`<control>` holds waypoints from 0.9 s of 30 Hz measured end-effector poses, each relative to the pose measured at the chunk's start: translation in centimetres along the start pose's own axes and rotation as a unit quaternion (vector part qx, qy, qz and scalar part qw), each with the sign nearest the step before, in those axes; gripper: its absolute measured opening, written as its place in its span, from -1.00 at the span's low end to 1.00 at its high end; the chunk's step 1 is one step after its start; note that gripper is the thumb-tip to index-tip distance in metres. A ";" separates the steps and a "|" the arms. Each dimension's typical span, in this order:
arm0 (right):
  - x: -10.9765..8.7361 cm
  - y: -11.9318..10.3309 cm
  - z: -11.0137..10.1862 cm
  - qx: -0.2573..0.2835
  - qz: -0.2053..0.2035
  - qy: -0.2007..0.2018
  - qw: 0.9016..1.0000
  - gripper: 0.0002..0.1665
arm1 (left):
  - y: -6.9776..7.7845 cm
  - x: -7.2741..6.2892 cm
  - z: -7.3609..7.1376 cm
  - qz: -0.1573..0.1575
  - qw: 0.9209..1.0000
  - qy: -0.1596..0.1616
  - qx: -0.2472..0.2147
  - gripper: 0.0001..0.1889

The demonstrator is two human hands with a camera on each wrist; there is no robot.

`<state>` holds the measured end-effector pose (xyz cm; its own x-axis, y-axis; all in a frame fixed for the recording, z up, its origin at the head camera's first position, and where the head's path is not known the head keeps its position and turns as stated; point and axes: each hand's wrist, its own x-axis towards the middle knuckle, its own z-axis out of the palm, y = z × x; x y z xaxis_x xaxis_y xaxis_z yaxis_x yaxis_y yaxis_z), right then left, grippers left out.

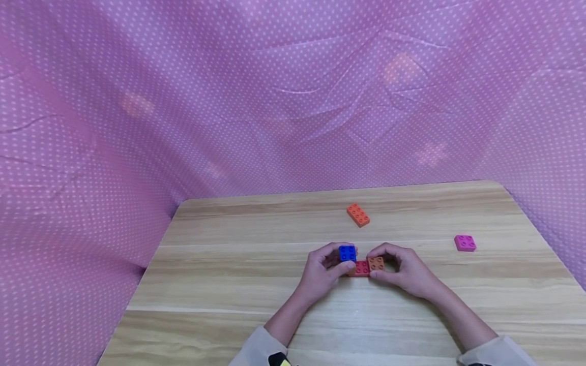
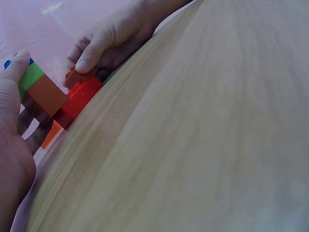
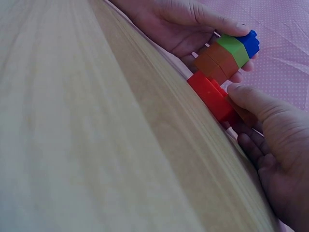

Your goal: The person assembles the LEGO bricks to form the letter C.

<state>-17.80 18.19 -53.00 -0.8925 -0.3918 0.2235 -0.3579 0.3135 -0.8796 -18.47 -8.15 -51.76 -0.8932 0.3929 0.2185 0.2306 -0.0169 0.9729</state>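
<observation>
A bright red block (image 1: 362,268) lies flat on the wooden table (image 1: 220,284), about midway between its left and right edges; it is longer than it is wide, with smooth plastic sides and round hollow studs, four of which show between the two hands; at its left end stands a small tower, which the left hand (image 1: 320,273) grasps between thumb and fingers near the top; the tower is capped by a deep blue block (image 1: 347,253) with four studs, under it comes a lime green block (image 3: 231,49), and below that a brown part (image 3: 215,63) with a seam across it, all about the same width and with their sides nearly flush; whether the tower is pushed down onto the red studs, I cannot tell; at the red block's right end the right hand (image 1: 407,270) pinches a square brown block (image 1: 376,263) between thumb and fingers, its four studs facing up, though its fit on the red one is hidden by the fingers; beyond the hands, toward the table's far edge, an oblong orange block (image 1: 358,215) with eight studs lies slantwise; a square magenta block (image 1: 465,243), four studs up, lies nearer the right edge, below the far right corner; a dotted pink cloth (image 1: 293,112) hangs behind the table.
</observation>
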 end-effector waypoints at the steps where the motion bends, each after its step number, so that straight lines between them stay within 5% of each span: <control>1: 0.0 0.0 -0.1 0.001 0.001 -0.001 1.000 -0.57 | 0.1 0.0 0.0 -0.002 1.000 -0.002 -0.002 -0.66; 8: 0.1 -0.2 -0.5 0.000 -0.004 -0.002 1.000 -0.56 | 0.1 1.1 -1.2 0.031 0.998 -0.042 -0.023 -0.57; 13: 0.3 -0.2 -0.5 0.003 -0.006 -0.002 1.000 -0.56 | -0.4 3.7 -3.9 0.020 1.000 -0.020 -0.006 -0.55; 17: 0.3 -0.1 -0.2 0.012 0.000 -0.007 1.000 -0.55 | -0.7 6.0 -6.0 -0.002 0.997 -0.028 0.066 -0.52; 23: 0.0 0.2 -0.1 0.007 0.001 -0.003 1.000 -0.55 | -0.4 9.3 -6.7 -0.022 0.975 -0.077 0.205 -0.46; 27: -0.2 0.1 0.1 0.009 0.001 -0.007 1.000 -0.55 | 0.2 11.1 -5.9 -0.018 0.946 -0.123 0.298 -0.37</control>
<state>-17.70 18.25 -53.19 -0.8897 -0.4024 0.2156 -0.3503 0.2991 -0.8876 -30.59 -9.21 -48.70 -0.8047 0.5867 0.0911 0.4445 0.4937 0.7474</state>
